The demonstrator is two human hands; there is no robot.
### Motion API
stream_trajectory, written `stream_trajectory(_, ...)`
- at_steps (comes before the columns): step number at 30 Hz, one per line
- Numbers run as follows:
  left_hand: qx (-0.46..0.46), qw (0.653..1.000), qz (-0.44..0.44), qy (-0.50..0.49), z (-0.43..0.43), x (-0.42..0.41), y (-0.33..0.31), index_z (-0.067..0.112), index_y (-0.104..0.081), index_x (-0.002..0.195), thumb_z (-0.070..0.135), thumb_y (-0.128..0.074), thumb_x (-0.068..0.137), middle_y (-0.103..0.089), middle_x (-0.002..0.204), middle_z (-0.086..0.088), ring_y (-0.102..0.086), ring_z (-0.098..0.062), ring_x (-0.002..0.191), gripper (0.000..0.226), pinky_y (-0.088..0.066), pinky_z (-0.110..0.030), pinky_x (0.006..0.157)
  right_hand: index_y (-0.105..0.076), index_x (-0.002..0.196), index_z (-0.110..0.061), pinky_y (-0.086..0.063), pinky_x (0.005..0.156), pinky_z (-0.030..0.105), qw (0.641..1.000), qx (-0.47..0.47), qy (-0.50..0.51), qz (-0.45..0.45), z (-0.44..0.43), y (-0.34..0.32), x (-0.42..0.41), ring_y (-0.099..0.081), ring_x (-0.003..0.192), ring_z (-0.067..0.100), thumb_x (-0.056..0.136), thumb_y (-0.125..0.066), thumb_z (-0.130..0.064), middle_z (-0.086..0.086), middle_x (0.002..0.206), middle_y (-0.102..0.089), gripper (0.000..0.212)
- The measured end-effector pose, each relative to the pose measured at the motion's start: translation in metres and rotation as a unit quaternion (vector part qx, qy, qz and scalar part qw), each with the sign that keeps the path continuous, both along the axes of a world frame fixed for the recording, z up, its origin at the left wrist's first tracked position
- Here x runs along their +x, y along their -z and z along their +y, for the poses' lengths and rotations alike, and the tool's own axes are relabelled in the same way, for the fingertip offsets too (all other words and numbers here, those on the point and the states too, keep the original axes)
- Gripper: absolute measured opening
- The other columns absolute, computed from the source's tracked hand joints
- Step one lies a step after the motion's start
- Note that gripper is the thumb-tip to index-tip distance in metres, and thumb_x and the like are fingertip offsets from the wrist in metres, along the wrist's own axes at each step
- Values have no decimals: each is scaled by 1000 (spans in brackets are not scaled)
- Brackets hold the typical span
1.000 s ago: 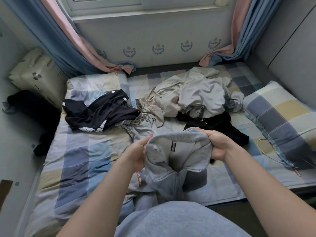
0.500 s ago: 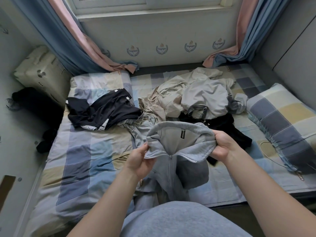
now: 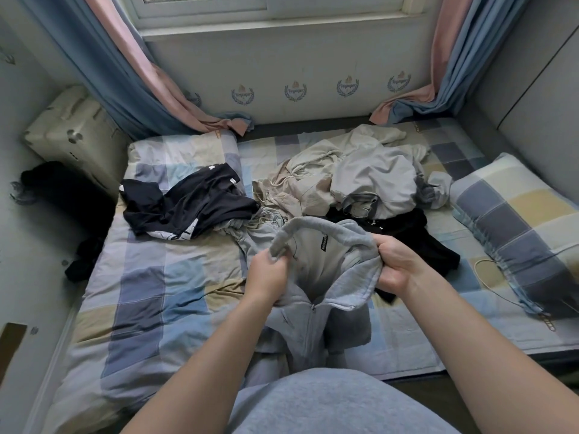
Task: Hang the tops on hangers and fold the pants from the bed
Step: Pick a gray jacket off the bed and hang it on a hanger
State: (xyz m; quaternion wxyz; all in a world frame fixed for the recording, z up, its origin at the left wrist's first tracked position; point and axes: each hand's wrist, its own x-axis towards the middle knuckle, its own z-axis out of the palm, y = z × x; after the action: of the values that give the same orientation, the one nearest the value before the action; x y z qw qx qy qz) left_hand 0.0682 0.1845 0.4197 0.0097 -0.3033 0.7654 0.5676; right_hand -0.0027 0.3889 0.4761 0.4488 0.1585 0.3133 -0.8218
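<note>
Checked bed (image 3: 150,277) under curtained window (image 3: 269,4)

Home bedroom: bed (image 3: 150,296), curtains (image 3: 125,73), probably.

My hands, 2: left hand (image 3: 266,274), right hand (image 3: 393,266). Grey zip top (image 3: 316,314), 1. Black garments on bed (image 3: 147,296), 2: left black garment (image 3: 188,208), right black garment (image 3: 419,242). Beige garment (image 3: 297,186), 1. Pale grey garment (image 3: 376,180), 1. Checked pillows, 2: left pillow (image 3: 181,155), right pillow (image 3: 513,214). Wall crests (image 3: 295,91), 4 in plain sight.
</note>
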Motion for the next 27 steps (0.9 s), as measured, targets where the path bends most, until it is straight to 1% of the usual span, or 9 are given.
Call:
stream_trajectory(3, 222, 963, -47, -148, -7, -8, 0, 7, -68, 104, 23, -55, 100, -71, 102, -20, -69, -34, 98, 20, -57, -47, 90, -75, 104, -9, -55, 83, 33, 995, 71, 15, 67, 12, 4, -2, -64, 79, 20, 86, -65, -33, 10, 91, -68, 32)
stream_trajectory(5, 339, 925, -65, -162, -14, -8, 0, 3, -63, 122, 30, -53, 102, -69, 116, -23, -67, -38, 108, 35, -53, -53, 98, -69, 108, -14, -58, 72, 36, 983, 122, 30, 134, 21, 8, -1, -65, 77, 21, 82, -70, -20, 9, 94, -70, 27)
stream_trajectory(7, 405, 896, -80, -163, -14, -7, -2, 4, -64, 120, 36, -53, 102, -72, 111, -19, -71, -33, 99, 38, -59, -45, 87, -60, 116, -12, -58, 71, 39, 971, 175, 39, 160, 24, 18, 3, -66, 81, 24, 81, -69, 0, 13, 101, -70, 38)
stream_trajectory(9, 441, 879, -89, -161, -11, -8, -7, 6, -66, 107, 38, -53, 102, -75, 87, -12, -73, -22, 72, 35, -59, -31, 60, -59, 116, -9, -55, 74, 40, 942, 281, 9, 186, 24, 28, 9, -66, 84, 27, 85, -65, 8, 16, 105, -67, 36)
stream_trajectory(13, 442, 880, -77, -156, -10, -9, -12, 6, -63, 123, 38, -50, 103, -61, 120, -8, -62, -26, 101, 40, -51, -39, 89, -66, 97, -7, -60, 66, 34, 896, 391, -133, 166, 28, 44, 27, -66, 71, 18, 93, -68, -14, 11, 90, -68, 8)
stream_trajectory(16, 452, 873, -82, -164, -16, -8, -14, 11, -59, 119, 39, -47, 104, -52, 117, -10, -55, -24, 95, 33, -44, -34, 76, -71, 94, -3, -59, 64, 32, 897, 403, -83, 165, 34, 52, 28, -72, 73, 20, 93, -69, -13, 13, 90, -73, 11)
stream_trajectory(19, 446, 871, -89, -187, -17, -6, -11, 3, -64, 116, 40, -44, 105, -67, 107, -8, -64, -24, 96, 43, -54, -34, 69, -71, 98, -8, -59, 65, 32, 864, 454, -110, 185, 37, 52, 27, -71, 74, 23, 89, -75, -19, 12, 87, -71, 15)
stream_trajectory(23, 465, 860, -108, -183, -17, -5, -14, 5, -68, 95, 42, -43, 105, -73, 73, -8, -71, -20, 58, 46, -57, -28, 47, -70, 94, -2, -60, 67, 38, 898, 392, -155, 127, 35, 46, 31, -74, 77, 34, 89, -75, -17, 21, 95, -69, 16)
stream_trajectory(27, 492, 835, -118, -218, -23, -6, -13, 14, -57, 77, 43, -46, 104, -52, 55, 5, -50, -7, 41, 41, -44, -17, 43, -69, 111, 1, -61, 71, 37, 975, 207, -67, 47, 26, 45, 41, -73, 91, 30, 90, -67, -19, 22, 110, -71, 29)
